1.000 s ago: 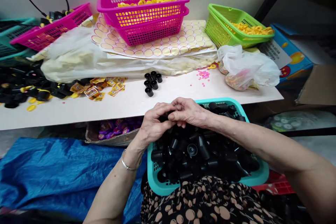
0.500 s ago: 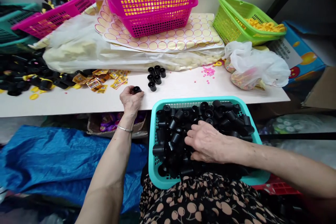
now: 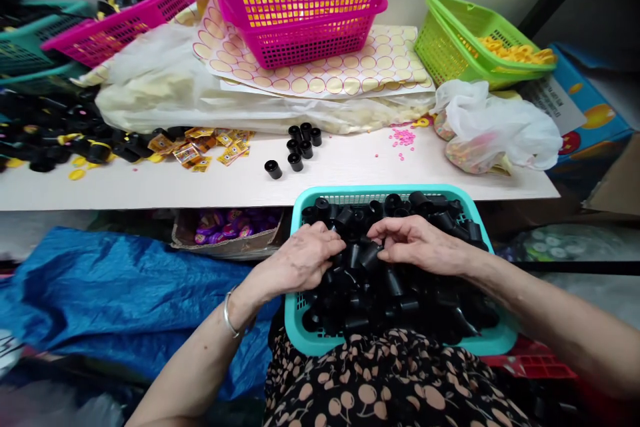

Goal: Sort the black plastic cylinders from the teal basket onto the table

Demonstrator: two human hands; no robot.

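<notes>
A turquoise basket on my lap is heaped with small black plastic cups. Inside it, my right hand pinches one black cup between thumb and fingers. My left hand rests over the basket's left side, its fingers curled down together among the cups; the fingertips are hidden, so what they hold does not show. On the white table, several black cups stand upright in a small cluster. One more cup stands just apart from them, to the front left.
Orange packets and a pile of black parts lie on the left. Behind are a magenta basket of yellow rings, a green basket and a white plastic bag. Pink beads lie scattered. Below sits a purple-filled box.
My left hand has let go of a black cup, now standing on the table by the cluster, and moved down right into the basket. My right hand has lifted slightly with a cup pinched.
</notes>
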